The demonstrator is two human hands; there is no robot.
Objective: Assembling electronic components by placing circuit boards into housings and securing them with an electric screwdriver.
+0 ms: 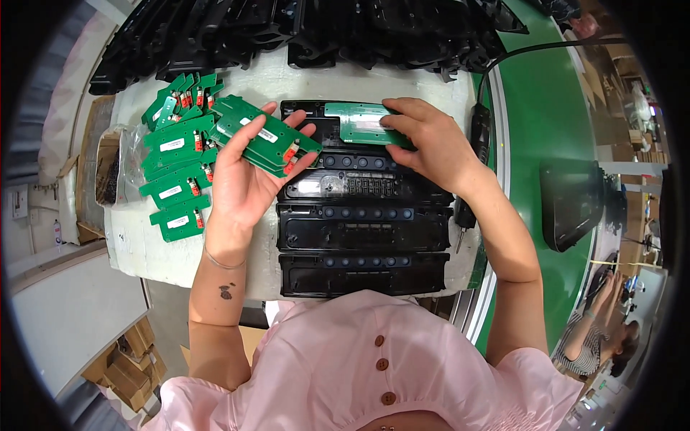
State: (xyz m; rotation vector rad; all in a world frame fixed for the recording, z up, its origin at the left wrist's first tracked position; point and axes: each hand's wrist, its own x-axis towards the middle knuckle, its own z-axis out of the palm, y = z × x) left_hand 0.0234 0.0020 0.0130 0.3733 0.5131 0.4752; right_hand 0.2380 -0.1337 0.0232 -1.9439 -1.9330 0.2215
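A small stack of green circuit boards point(248, 129) with white labels and red-and-white connectors rests in my left hand point(241, 176). Its palm faces up and the thumb lies over the boards. With fingers and thumb at its right end, my right hand point(438, 147) grips another green circuit board point(363, 131), which lies on or just above the farthest black plastic housing point(309, 109). Nearer to me, several like black housings point(363, 233) are lined up in a column, with round dark buttons along them. Whether the gripped board touches its housing I cannot tell.
More green circuit boards point(172, 144) lie overlapping on the white foam surface point(136, 251) at left. Black plastic parts point(287, 32) are heaped along the far side. A corded electric screwdriver point(478, 144) lies at right, beside a green surface point(525, 93). Another person point(582, 337) sits at far right.
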